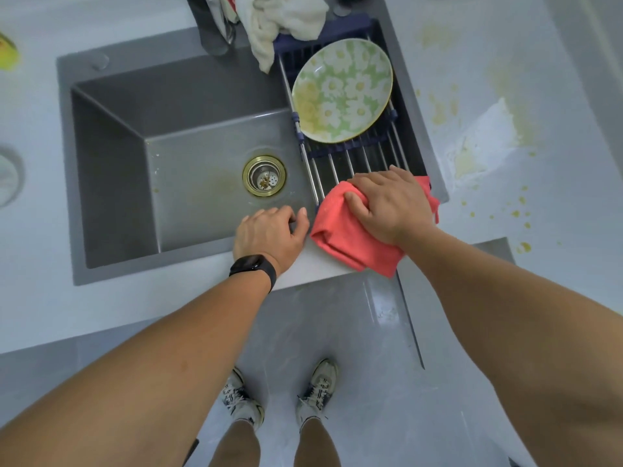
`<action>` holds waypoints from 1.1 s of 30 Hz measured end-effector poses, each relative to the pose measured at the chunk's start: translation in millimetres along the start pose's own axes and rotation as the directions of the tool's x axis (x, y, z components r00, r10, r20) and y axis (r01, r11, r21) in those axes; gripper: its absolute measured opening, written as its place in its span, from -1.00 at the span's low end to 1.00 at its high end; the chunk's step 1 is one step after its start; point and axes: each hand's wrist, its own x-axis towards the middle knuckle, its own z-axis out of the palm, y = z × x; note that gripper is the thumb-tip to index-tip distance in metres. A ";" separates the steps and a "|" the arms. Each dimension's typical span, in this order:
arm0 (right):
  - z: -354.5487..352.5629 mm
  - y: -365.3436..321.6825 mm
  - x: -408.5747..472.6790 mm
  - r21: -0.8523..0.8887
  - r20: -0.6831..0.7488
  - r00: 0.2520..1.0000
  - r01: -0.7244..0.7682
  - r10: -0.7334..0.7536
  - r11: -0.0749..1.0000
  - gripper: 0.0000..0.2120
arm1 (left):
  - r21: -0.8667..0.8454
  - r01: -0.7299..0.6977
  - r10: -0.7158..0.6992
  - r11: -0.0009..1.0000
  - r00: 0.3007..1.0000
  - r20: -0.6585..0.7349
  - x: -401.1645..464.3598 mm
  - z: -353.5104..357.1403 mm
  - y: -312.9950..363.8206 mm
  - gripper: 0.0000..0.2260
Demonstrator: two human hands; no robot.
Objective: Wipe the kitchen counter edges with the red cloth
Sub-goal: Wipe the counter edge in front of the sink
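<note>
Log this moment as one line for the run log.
right hand presses red cloth on counter front edge | left hand rests on sink rim | stains on right counter unwiped

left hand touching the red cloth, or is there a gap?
Apart. The head view shows a strip of white counter edge between the left hand and the red cloth; only the right hand presses it.

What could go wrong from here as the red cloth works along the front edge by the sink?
1. The red cloth overhangs the counter edge and could slip off toward the floor.
2. The right hand sits at the drying rack; a push forward might jolt the rack and the tilted plate.
3. Yellow stains lie to the right; wiping through them could smear them.
</note>
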 end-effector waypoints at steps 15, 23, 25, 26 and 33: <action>13.9 -9.2 -37.7 0.062 -0.075 0.990 -0.112 0.117 0.992 -0.43 | 0.010 0.041 -0.041 0.999 0.999 -0.007 0.3 -4.3 2.0 -0.58; 12.3 20.0 -59.2 -0.014 0.035 0.999 0.017 -0.016 1.000 -0.38 | -0.006 0.030 -0.030 1.000 0.999 0.015 0.8 -8.0 2.3 -0.60; 5.6 26.8 -51.8 -0.010 0.052 0.998 0.044 -0.043 0.999 -0.38 | -0.004 0.017 -0.017 1.000 1.000 0.025 1.4 -7.2 2.0 -0.61; 3.3 28.4 -50.1 -0.008 0.056 0.998 0.044 -0.043 0.999 -0.39 | -0.003 0.015 -0.015 1.000 1.000 0.021 1.1 -6.4 1.9 -0.62; -8.1 30.0 -9.1 0.025 0.096 0.993 -0.066 0.064 0.998 -0.42 | -0.004 0.001 -0.001 1.000 1.000 0.021 2.0 -4.7 0.3 -0.63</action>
